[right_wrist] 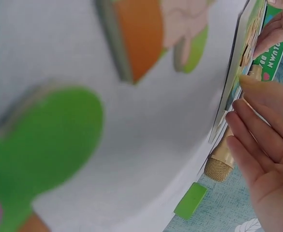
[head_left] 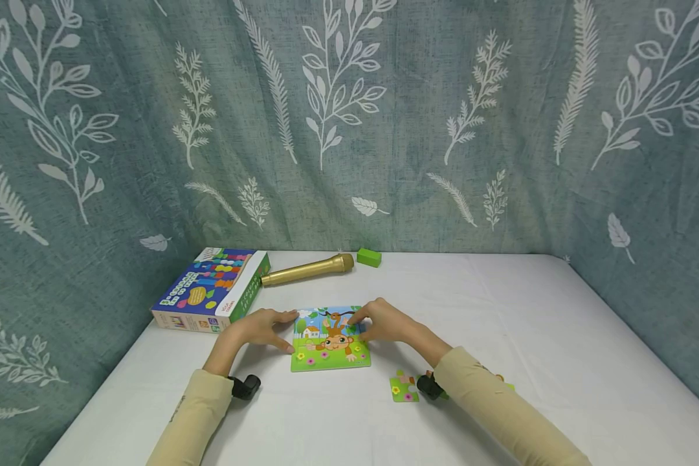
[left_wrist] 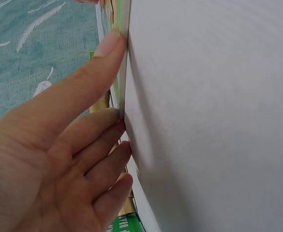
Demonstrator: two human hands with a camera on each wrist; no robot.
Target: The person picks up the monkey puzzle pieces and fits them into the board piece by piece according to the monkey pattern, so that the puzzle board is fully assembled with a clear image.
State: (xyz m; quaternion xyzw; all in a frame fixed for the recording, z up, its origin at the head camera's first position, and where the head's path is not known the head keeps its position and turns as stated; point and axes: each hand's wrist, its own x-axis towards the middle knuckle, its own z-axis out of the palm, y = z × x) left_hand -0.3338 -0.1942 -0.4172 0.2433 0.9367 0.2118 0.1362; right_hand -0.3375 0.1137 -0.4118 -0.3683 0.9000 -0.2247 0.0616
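Observation:
A jigsaw puzzle board [head_left: 331,356] with a monkey picture lies flat on the white table. At its left edge is my left hand [head_left: 262,329], the thumb and fingertips touching the border; the left wrist view shows those fingers [left_wrist: 102,162] fairly straight. My right hand [head_left: 382,320] reaches over the board's right side, its fingertips on the picture. In the right wrist view its fingers [right_wrist: 260,145] are extended and the thumb meets the board. Below my right wrist lies a loose puzzle piece [head_left: 404,390]; more pieces are partly hidden by the sleeve and wrist camera.
A blue-and-green game box [head_left: 210,285] stands at the back left. Behind the board lie a gold toy microphone [head_left: 309,270] and a green block [head_left: 369,257]. A patterned curtain [head_left: 408,129] hangs round the table's back and sides.

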